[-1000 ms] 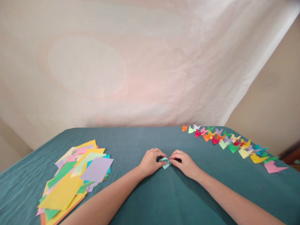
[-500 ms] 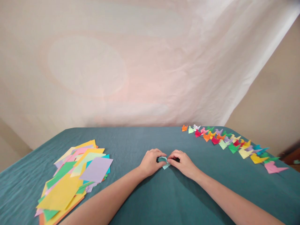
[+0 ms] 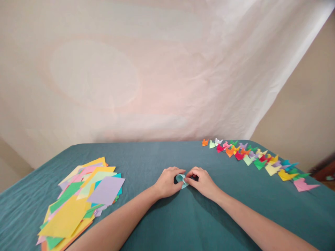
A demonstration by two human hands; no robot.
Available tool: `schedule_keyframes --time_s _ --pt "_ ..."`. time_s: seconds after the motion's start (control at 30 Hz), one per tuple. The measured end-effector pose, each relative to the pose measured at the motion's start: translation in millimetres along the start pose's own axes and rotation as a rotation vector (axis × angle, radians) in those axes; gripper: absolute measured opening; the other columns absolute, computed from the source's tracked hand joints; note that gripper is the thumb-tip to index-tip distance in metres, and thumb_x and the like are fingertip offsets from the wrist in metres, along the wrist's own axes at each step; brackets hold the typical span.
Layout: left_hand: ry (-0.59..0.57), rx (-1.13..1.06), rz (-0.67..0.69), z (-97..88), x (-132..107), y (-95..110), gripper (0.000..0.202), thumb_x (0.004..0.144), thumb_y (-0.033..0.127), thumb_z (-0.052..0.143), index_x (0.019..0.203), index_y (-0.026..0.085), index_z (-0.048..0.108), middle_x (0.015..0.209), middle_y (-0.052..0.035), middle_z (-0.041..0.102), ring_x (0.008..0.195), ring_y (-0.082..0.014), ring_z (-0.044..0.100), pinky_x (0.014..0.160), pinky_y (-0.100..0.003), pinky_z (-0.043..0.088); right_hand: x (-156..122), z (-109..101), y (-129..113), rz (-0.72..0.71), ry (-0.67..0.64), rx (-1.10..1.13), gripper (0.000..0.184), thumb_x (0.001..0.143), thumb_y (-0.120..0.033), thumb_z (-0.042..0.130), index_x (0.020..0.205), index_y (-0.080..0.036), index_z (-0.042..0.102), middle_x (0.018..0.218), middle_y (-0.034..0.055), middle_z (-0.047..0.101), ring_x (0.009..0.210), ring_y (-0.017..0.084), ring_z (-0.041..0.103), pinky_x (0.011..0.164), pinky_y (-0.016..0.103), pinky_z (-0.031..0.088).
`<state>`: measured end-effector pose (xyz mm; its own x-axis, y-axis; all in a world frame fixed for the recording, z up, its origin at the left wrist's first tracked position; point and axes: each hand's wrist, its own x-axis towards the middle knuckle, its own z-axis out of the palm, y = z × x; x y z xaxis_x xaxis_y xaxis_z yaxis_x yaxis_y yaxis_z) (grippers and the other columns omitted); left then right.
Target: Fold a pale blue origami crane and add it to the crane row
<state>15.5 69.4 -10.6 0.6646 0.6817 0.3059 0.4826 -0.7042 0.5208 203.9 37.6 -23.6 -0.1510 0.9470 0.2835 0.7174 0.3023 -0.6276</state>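
Note:
A small light-blue piece of origami paper (image 3: 180, 178), partly folded and bulging open, is held between my two hands at the middle of the table. My left hand (image 3: 170, 182) grips its left side, thumb in front and fingers curved behind. On the other side, my right hand (image 3: 201, 181) pinches the paper's right edge between thumb and index finger. Fingertips cover part of the paper, so its exact folds are hard to make out.
To the left lies a loose pile of coloured paper squares (image 3: 106, 190). Rows of small folded paper cranes (image 3: 272, 169) run along the right side, a pink crane (image 3: 303, 184) nearest. A dark green cloth (image 3: 146, 223) covers the table, and a pale curtain (image 3: 157, 80) hangs behind.
My right fingers have shifted slightly on the paper's right side, and its fold gapes a little wider. My left hand keeps its grip. The whole view has drifted slightly.

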Motion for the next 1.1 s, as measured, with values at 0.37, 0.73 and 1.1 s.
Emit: schedule_keyframes --time_s 0.37,0.73,1.1 --pt "0.013 -0.104 -0.072 -1.3 4.1 1.3 0.028 0.083 0.038 0.055 0.103 0.022 0.066 0.1 -0.003 0.067 0.092 -0.0185 0.059 0.085 -0.027 0.042 0.4 1.9 0.2 -0.001 0.026 -0.013 0.012 0.075 -0.034 0.063 0.072 -0.023 0.065 0.075 0.0 0.062 0.074 0.017 0.054 0.07 0.029 0.037" --pt "0.015 -0.152 -0.052 -1.0 3.0 -2.3 0.023 0.082 0.027 0.055 0.101 0.022 0.067 0.101 -0.0025 0.067 0.093 -0.0176 0.06 0.086 -0.027 0.043 -1.3 2.7 0.5 -0.007 0.046 -0.018 0.017 0.076 -0.038 0.062 0.07 -0.023 0.064 0.073 -0.0004 0.061 0.073 0.016 0.054 0.068 0.028 0.037" --pt "0.024 -0.178 -0.033 0.0 3.1 -3.7 0.022 0.084 0.028 0.054 0.099 0.022 0.069 0.099 -0.003 0.068 0.092 -0.0172 0.061 0.084 -0.026 0.043 -1.0 2.4 0.0 -0.007 0.052 -0.031 0.017 0.077 -0.038 0.062 0.072 -0.022 0.064 0.074 0.0 0.061 0.075 0.016 0.055 0.068 0.028 0.038"
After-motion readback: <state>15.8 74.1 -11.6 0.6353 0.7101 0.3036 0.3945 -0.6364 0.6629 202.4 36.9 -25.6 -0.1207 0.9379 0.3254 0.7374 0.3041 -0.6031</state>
